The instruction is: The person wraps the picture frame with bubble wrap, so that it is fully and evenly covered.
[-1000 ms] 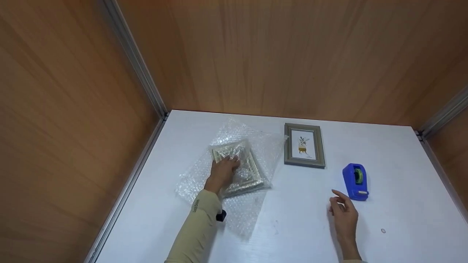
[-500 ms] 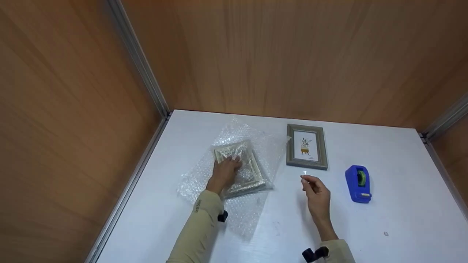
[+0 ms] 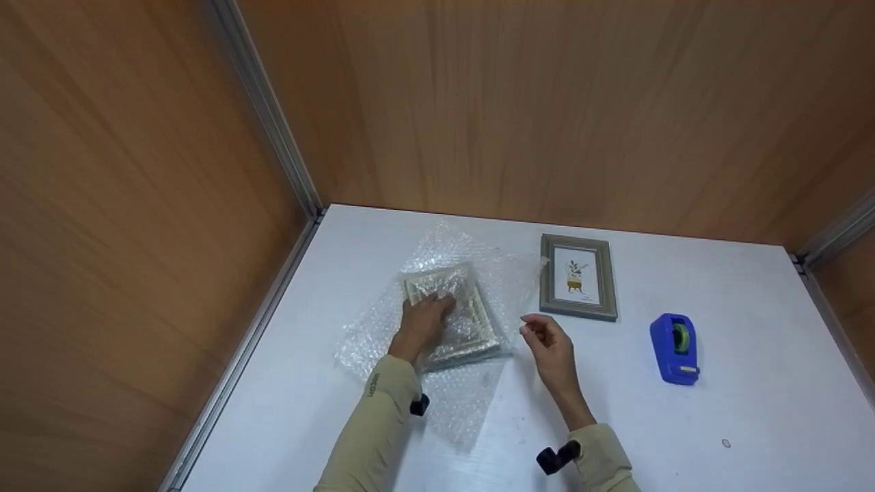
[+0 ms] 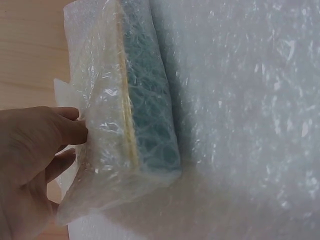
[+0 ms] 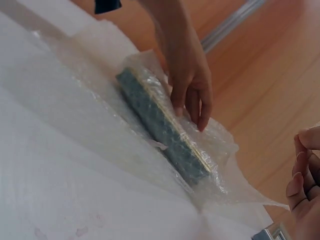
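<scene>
A picture frame lies partly wrapped in a sheet of bubble wrap on the white table. My left hand presses the folded wrap down on the frame's top. Its fingers rest on the plastic in the left wrist view, where the frame's blue-green side shows through. To the right of the bundle hovers my right hand, thumb and forefinger pinched together. A bit of clear tape showed at these fingertips a moment ago; now it is hardly visible. In the right wrist view the right hand is cut by the edge.
A second picture frame with a plant print lies face up at the back, touching or nearly touching the wrap's corner. Further right stands a blue tape dispenser. A small clear scrap lies near the front right. Wood panels enclose the table.
My right hand has moved left from beside the tape dispenser to the wrapped frame's right side, carrying a bit of clear tape. My left hand has stayed on the wrap.
</scene>
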`<state>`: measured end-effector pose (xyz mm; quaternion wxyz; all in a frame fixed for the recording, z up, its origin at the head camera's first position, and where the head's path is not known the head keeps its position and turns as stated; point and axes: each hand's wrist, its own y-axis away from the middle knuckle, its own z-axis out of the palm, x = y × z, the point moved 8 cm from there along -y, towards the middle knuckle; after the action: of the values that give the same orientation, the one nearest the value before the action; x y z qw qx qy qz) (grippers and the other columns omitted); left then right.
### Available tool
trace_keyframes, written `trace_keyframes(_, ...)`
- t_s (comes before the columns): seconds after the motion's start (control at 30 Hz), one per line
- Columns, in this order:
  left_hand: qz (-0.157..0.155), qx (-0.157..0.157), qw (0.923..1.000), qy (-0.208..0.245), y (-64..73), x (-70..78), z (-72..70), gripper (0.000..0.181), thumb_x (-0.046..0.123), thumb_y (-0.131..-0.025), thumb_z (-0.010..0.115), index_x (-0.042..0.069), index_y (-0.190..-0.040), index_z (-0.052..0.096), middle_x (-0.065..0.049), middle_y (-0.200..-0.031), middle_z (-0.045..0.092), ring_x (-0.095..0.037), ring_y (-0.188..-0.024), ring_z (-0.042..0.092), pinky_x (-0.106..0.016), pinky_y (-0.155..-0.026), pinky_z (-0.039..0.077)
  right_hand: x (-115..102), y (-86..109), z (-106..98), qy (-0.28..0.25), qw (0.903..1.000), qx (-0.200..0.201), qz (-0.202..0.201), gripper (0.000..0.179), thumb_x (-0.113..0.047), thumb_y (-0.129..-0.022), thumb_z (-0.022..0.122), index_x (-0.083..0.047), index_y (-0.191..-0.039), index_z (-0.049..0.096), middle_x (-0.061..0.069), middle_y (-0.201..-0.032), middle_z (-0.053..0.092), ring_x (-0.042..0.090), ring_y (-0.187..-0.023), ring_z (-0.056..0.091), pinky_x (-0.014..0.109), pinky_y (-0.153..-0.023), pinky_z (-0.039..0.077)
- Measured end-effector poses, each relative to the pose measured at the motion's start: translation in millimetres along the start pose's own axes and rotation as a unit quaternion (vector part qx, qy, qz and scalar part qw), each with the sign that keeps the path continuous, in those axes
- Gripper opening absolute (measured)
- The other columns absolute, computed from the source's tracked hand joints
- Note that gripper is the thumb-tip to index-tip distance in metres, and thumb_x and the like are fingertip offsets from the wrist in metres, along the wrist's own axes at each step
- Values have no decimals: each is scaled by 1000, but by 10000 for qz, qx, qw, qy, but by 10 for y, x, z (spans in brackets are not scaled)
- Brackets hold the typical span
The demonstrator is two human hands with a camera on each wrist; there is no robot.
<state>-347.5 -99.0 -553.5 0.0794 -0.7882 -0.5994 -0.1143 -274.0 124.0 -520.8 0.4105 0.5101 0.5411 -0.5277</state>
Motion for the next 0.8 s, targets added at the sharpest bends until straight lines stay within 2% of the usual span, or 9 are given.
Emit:
trace_keyframes(0.1, -60, -9, 9999, 124, 11, -24, 5, 35, 18, -90, 56, 24, -125, 52, -5, -120, 60, -25, -118, 49, -57, -98, 31, -85, -13, 97, 71, 9998, -168, -17, 24, -5, -88, 61, -1, -112, 59, 14, -94, 59, 19, -81, 53, 19, -68, 46)
trace_keyframes(0.2, -211, -150, 9994, 247, 27, -53, 17, 45, 20, -94, 49, 27, -138, 41, -5, -132, 53, -25, -127, 41, -59, -104, 23, -87, -39, 190, 143, 9991, -399, -48, 36, -5, -88, 60, -4, -123, 53, 16, -92, 61, 19, -78, 53, 20, -66, 45)
trace_keyframes(0.27, -285, -192, 9991, 244, 32, -65, 21, 49, 21, -95, 47, 26, -143, 34, -7, -134, 50, -25, -128, 40, -59, -105, 21, -85, -53, 254, 140, 9983, -573, -33, 45, -4, -88, 60, -8, -131, 46, 18, -91, 62, 19, -77, 53, 20, -65, 44)
trace_keyframes(0.43, -332, -257, 9991, 47, 23, -68, 34, 60, 19, -92, 54, 21, -145, 27, -9, -135, 49, -25, -125, 44, -58, -103, 25, -71, -101, 414, 96, 9961, -873, 50, 60, -6, -89, 60, -11, -142, 31, 22, -92, 62, 25, -79, 54, 21, -67, 44)
trace_keyframes(0.53, -311, -261, 9992, -24, 14, -66, 43, 64, 18, -89, 58, 18, -145, 27, -8, -136, 48, -24, -126, 43, -57, -102, 26, -55, -143, 509, 205, 9952, -961, 41, 67, -9, -90, 59, -8, -145, 21, 21, -93, 61, 28, -81, 55, 22, -68, 45)
trace_keyframes(0.67, -295, -188, 9994, 38, 9, -64, 38, 65, 17, -88, 60, 16, -145, 28, -7, -137, 47, -23, -126, 43, -57, -101, 27, 117, -248, 630, 319, 9951, -929, 103, 69, -8, -90, 59, -9, -146, 18, 16, -94, 63, 28, -81, 57, 23, -68, 47)
trace_keyframes(0.8, -300, -140, 9994, 127, 6, -58, 26, 66, 17, -87, 61, 15, -144, 29, -7, -138, 46, -23, -126, 43, -57, -102, 25, 281, -353, 768, 429, 9948, -902, 180, 68, -7, -90, 57, -13, -146, 18, 13, -94, 63, 35, -79, 58, 23, -62, 48)
